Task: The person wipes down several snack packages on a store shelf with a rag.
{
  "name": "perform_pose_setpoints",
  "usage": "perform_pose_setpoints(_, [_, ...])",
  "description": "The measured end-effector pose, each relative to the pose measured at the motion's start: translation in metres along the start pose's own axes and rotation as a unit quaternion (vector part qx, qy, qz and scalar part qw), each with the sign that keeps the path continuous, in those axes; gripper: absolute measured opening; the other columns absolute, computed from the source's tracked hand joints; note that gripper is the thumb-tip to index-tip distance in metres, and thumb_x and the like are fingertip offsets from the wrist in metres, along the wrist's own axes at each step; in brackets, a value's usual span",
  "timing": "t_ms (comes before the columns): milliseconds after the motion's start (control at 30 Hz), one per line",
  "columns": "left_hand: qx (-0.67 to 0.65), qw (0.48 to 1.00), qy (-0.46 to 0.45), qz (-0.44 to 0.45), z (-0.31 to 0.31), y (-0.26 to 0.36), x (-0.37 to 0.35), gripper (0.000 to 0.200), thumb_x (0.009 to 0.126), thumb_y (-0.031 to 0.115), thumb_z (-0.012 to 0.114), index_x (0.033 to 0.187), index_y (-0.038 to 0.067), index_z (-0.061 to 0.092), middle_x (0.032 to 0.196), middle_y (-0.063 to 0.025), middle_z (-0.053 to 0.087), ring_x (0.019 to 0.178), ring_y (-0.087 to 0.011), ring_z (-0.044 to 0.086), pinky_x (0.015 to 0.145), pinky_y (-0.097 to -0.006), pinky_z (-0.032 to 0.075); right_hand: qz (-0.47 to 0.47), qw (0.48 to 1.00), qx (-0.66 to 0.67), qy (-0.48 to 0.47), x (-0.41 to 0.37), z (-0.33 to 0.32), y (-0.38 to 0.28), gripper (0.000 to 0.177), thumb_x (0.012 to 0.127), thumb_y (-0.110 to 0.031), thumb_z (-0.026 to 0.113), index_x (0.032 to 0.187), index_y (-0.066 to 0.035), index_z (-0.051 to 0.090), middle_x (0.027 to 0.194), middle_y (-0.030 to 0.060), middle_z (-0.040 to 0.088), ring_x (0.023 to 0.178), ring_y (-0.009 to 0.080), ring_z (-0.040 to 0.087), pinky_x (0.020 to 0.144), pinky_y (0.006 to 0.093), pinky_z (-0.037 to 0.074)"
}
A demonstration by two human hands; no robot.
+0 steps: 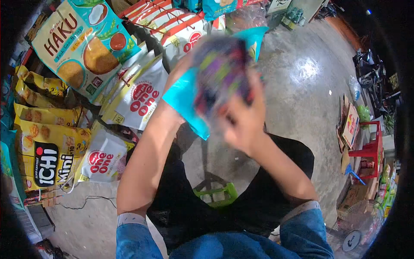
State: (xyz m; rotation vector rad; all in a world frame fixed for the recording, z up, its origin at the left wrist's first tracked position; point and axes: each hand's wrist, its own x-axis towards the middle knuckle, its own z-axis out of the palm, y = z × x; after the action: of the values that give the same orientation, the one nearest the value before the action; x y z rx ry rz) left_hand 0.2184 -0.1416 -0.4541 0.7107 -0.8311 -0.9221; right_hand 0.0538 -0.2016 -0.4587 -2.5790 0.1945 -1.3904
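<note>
A turquoise packet (183, 101) is raised in front of me, its ends showing on both sides of a dark, multicoloured patterned cloth (220, 71). Motion smears the cloth, which covers most of the packet's face. My right hand (243, 114) is closed on the cloth, pressing it against the packet; its fingers are partly blurred. Behind the packet, my left hand (179, 71) holds it from the far left side, with the fingers hidden. White and red "One One" snack bags (140, 99) stand just left of my left forearm.
At left are a "HAKU" bag (84, 47) and yellow "ICHI Mini" bags (47, 151). A green plastic stool (233, 190) is between my knees. To the right are a red stool (368, 151), a fan (360, 226) and cardboard (355, 194). A black cable (92, 197) crosses the floor.
</note>
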Motion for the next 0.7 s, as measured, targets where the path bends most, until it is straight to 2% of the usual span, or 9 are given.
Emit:
perform_pose_setpoints(33, [0.042, 0.992, -0.093, 0.072, -0.009, 0.002, -0.011, 0.042, 0.102, 0.03, 0.054, 0.134, 0.004, 0.06, 0.142, -0.0126, 0.055, 0.129, -0.0247, 0.055, 0.111, -0.0388, 0.043, -0.1, 0.995, 0.003, -0.014, 0.001, 0.002, -0.004, 0.042, 0.073, -0.022, 0.079, 0.112, -0.005, 0.072, 0.145, 0.0301, 0.049, 0.135, 0.0492, 0.047, 0.113, 0.0527, 0.039])
perform_pose_setpoints(100, [0.143, 0.987, -0.057, 0.054, -0.013, 0.008, -0.007, 0.041, 0.099, 0.027, 0.055, 0.132, 0.004, 0.061, 0.139, -0.0156, 0.057, 0.129, -0.0254, 0.055, 0.111, -0.0388, 0.043, -0.182, 0.982, 0.043, -0.037, 0.009, 0.003, -0.001, 0.038, 0.074, -0.017, 0.078, 0.11, -0.007, 0.073, 0.141, 0.0291, 0.054, 0.134, 0.0467, 0.05, 0.112, 0.0508, 0.04])
perform_pose_setpoints(133, [0.178, 0.974, -0.081, 0.113, -0.008, 0.008, -0.014, 0.039, 0.097, 0.023, 0.057, 0.13, 0.003, 0.062, 0.139, -0.0162, 0.057, 0.129, -0.0255, 0.055, 0.11, -0.0383, 0.043, -0.117, 0.993, 0.029, -0.013, 0.011, 0.001, 0.005, 0.033, 0.075, -0.01, 0.075, 0.108, -0.007, 0.068, 0.14, 0.028, 0.055, 0.131, 0.0444, 0.053, 0.11, 0.0496, 0.043])
perform_pose_setpoints(267, [0.095, 0.989, 0.008, -0.114, -0.005, 0.011, 0.001, 0.035, 0.094, 0.013, 0.06, 0.127, 0.003, 0.064, 0.133, -0.0161, 0.062, 0.125, -0.0268, 0.059, 0.107, -0.0357, 0.045, 0.136, 0.984, -0.013, 0.116, 0.01, -0.009, 0.042, 0.03, 0.088, -0.006, 0.068, 0.117, 0.0, 0.061, 0.141, 0.0244, 0.053, 0.125, 0.0386, 0.059, 0.107, 0.0486, 0.047])
perform_pose_setpoints(333, [0.056, 0.987, 0.039, -0.142, 0.015, 0.023, -0.001, 0.034, 0.093, 0.012, 0.061, 0.127, 0.003, 0.065, 0.131, -0.0164, 0.063, 0.123, -0.0274, 0.059, 0.106, -0.0351, 0.045, 0.08, 0.994, 0.007, 0.079, 0.008, -0.013, 0.026, 0.035, 0.086, -0.007, 0.069, 0.12, -0.002, 0.061, 0.142, 0.0233, 0.053, 0.127, 0.0382, 0.057, 0.108, 0.0479, 0.046])
perform_pose_setpoints(500, [0.284, 0.949, -0.091, 0.102, -0.008, 0.007, -0.006, 0.034, 0.093, 0.007, 0.063, 0.126, 0.007, 0.062, 0.133, -0.0189, 0.062, 0.122, -0.0303, 0.06, 0.104, -0.0361, 0.047, -0.084, 0.991, 0.07, -0.076, -0.001, -0.008, 0.011, 0.058, 0.077, -0.01, 0.072, 0.134, -0.008, 0.06, 0.147, 0.0173, 0.054, 0.136, 0.0347, 0.052, 0.111, 0.0447, 0.044])
perform_pose_setpoints(567, [0.353, 0.926, -0.085, 0.101, -0.018, -0.001, -0.002, 0.034, 0.094, 0.007, 0.062, 0.127, 0.008, 0.062, 0.133, -0.018, 0.062, 0.119, -0.0302, 0.062, 0.101, -0.0363, 0.048, -0.052, 0.995, 0.054, -0.064, -0.003, -0.004, 0.029, 0.058, 0.079, -0.01, 0.07, 0.135, -0.008, 0.059, 0.147, 0.0161, 0.054, 0.136, 0.033, 0.052, 0.111, 0.0443, 0.044])
perform_pose_setpoints(600, [0.372, 0.9, -0.115, 0.196, -0.021, -0.001, 0.001, 0.034, 0.094, 0.007, 0.062, 0.127, 0.009, 0.063, 0.131, -0.0172, 0.063, 0.116, -0.03, 0.063, 0.1, -0.0362, 0.049, 0.088, 0.991, 0.098, -0.011, -0.003, -0.004, 0.033, 0.053, 0.081, -0.009, 0.067, 0.133, -0.006, 0.06, 0.14, 0.0177, 0.057, 0.13, 0.0348, 0.055, 0.108, 0.0444, 0.046])
perform_pose_setpoints(700, [0.066, 0.992, 0.009, -0.103, -0.003, 0.006, 0.002, 0.03, 0.096, 0.011, 0.06, 0.125, 0.004, 0.065, 0.127, -0.0166, 0.066, 0.114, -0.0258, 0.064, 0.099, -0.0346, 0.049, 0.286, 0.95, 0.049, 0.115, -0.004, 0.008, 0.03, 0.04, 0.088, -0.008, 0.059, 0.127, -0.002, 0.06, 0.12, 0.0226, 0.061, 0.109, 0.0404, 0.061, 0.092, 0.0466, 0.049])
